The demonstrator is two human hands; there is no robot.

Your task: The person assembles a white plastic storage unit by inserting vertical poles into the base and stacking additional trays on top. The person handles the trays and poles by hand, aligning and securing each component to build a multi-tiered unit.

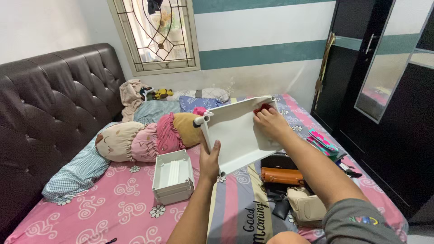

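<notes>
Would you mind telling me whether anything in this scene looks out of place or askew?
Nothing looks damaged or spilled. The white tray is tilted steeply above the bed, gripped at its lower edge by the left hand, while the right hand presses a red cloth into its upper corner. Handbags lie jumbled beside it.

My left hand (pixel 209 159) is raised with its forearm upright, thumb and fingers clamped in a grip; my right hand (pixel 270 121) reaches forward, arm extended, fingers curled and pressing down
</notes>
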